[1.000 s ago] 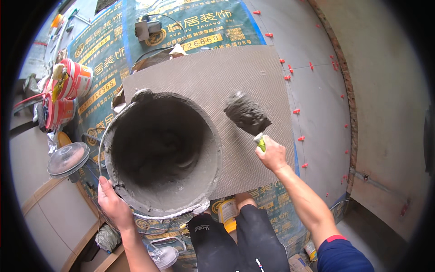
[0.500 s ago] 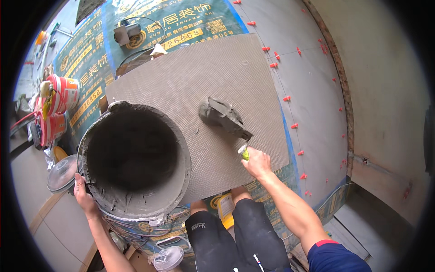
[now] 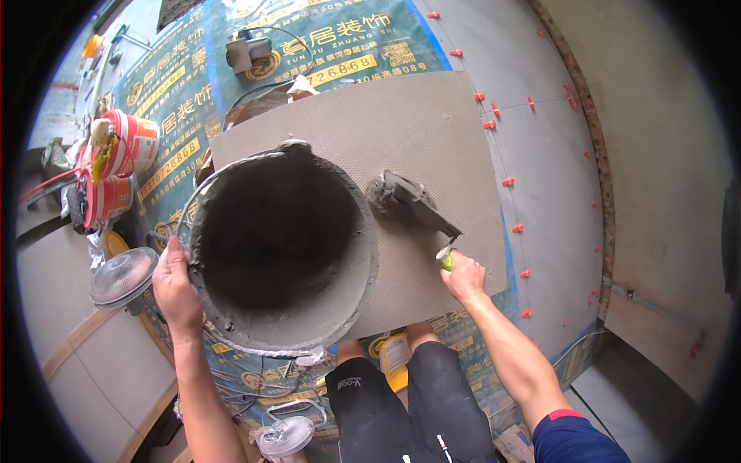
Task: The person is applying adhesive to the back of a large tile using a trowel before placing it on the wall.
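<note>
- Supporting a grey, mortar-smeared bucket [image 3: 340,295] left of centre in the frame, the left hand [image 3: 177,289] presses on its left side. Its grip looks closed against the bucket, thumb up by the rim, though the other fingers are hidden.
- Right of centre, the right hand [image 3: 465,278] has its grip wrapped fully around the green handle of a trowel [image 3: 423,207]. The blade looks turned on edge, with a lump of wet mortar [image 3: 386,194] at its far end, just beside the bucket's rim.
- Under the trowel, a large, finely textured slab [image 3: 451,150] spreads across the middle of the frame. Whether the mortar touches it, I cannot tell (the view is from above).
- To handle this well, I would judge, the left hand should steady the bucket's tilted mouth, while the right wrist turns the blade smoothly, so the heavy, sticky lump comes away whole rather than in drips.
- The left forearm rises almost straight from the lower left. The right forearm slants up and leftward from a dark blue sleeve [image 3: 575,440] at lower right, wrist nearly in line, knuckles uppermost.
</note>
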Demonstrator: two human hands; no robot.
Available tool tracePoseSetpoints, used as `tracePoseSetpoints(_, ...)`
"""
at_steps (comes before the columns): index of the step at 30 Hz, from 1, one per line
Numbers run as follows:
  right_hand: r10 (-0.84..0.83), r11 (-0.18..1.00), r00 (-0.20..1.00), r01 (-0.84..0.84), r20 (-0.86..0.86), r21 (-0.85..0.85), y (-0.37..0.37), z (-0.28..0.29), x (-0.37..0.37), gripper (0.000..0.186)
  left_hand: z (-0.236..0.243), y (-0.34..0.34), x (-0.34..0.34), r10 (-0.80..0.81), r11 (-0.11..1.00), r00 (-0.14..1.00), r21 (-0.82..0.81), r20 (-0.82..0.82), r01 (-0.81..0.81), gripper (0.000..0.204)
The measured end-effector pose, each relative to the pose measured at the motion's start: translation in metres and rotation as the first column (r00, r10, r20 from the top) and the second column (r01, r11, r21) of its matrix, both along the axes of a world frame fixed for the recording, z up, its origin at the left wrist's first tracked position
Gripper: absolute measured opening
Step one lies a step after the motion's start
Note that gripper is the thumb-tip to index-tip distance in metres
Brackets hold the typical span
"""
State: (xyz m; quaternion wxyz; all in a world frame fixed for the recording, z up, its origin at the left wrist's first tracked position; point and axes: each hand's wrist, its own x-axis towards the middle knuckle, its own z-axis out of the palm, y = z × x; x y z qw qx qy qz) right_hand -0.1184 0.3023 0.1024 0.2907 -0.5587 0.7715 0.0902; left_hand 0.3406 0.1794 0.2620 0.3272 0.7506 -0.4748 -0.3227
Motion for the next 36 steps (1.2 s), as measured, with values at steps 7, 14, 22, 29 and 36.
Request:
tracePoseSetpoints(7, 0.074, 0.997, 0.997, -0.075, -0.037, -0.02, -0.011, 0.0, 0.002, 0.026, 0.019, -0.026, -0.054, -0.033, 0.999, 0.973, 0.04, 0.228, 0.024, 0.046)
tracePoseSetpoints(14, -0.065, 0.993, 0.996, 0.059, -0.057, -0.106, -0.01, 0.005, -0.008, 0.027, 0.023, -0.039, -0.076, -0.137, 0.981, 0.951, 0.17, 0.277, 0.092, 0.044)
tracePoseSetpoints(22, 0.329, 0.903, 0.929, -0.256, 0.172, -0.344, -0.046, 0.105, 0.046, 0.015, 0.026, -0.045, -0.079, -0.229, 0.973, 0.901, 0.099, 0.369, 0.207, 0.045)
tracePoseSetpoints(29, 0.685, 0.691, 0.714, -0.7, -0.143, -0.184, -0.171, 0.076, 0.161, 0.014, 0.016, -0.056, -0.11, -0.329, 0.938, 0.823, 0.06, 0.463, 0.342, 0.039)
tracePoseSetpoints(36, 0.788, 0.584, 0.613, -0.774, 0.061, 0.244, -0.171, 0.084, 0.191, 0.018, 0.018, -0.046, -0.092, -0.354, 0.909, 0.819, -0.042, 0.452, 0.415, 0.038)
